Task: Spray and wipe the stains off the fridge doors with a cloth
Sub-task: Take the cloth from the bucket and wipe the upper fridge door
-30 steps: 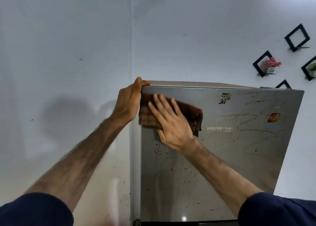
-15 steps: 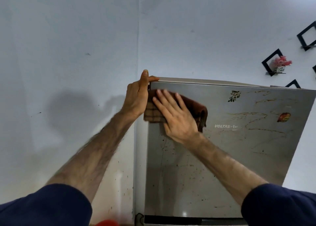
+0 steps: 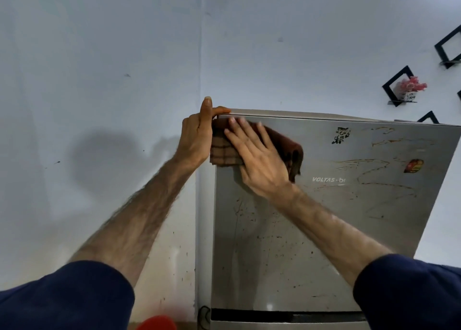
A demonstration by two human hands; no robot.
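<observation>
A silver fridge door [image 3: 349,230] fills the right half of the head view, streaked with brown stains and specks. A brown checked cloth [image 3: 222,152] lies flat against the door's top left corner. My right hand [image 3: 257,157] presses on the cloth with the fingers spread flat. My left hand [image 3: 197,137] grips the door's top left corner, thumb up, fingers curled over the top edge. The spray bottle is not clearly in view.
White walls meet in a corner just left of the fridge. Black diamond wall shelves [image 3: 399,87], one with a pink plant, hang at the upper right. Two stickers [image 3: 413,166] sit on the door. A red blurred object [image 3: 157,323] shows at the bottom edge.
My right hand and the cloth have slid a little up and left toward the door's corner. The camera has tilted down slightly, bringing the red object into view.
</observation>
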